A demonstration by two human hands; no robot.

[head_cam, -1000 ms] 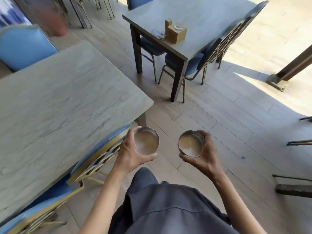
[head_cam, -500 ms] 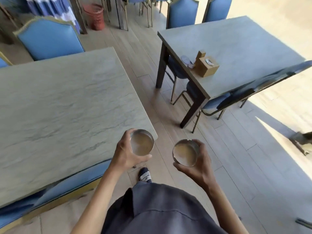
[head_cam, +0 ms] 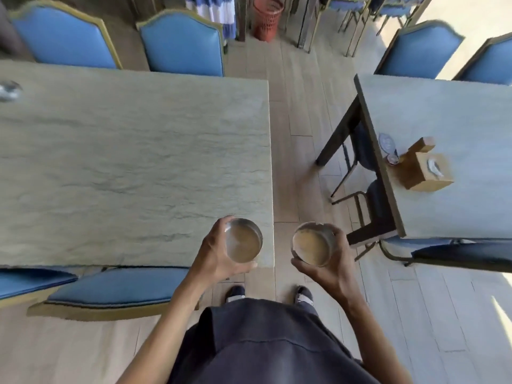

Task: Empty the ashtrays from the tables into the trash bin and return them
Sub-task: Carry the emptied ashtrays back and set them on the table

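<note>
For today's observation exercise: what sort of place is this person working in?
Probably a café or restaurant dining area: several stone-look tables with matching blue chairs, and a wooden napkin box on the right-hand table.

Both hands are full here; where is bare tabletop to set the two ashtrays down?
The left table is bare from its near right corner, under the left hand and its ashtray, back to the small object at its far left edge. The right table is crowded at its near-left edge around the wooden box; beyond that it is bare.
</note>
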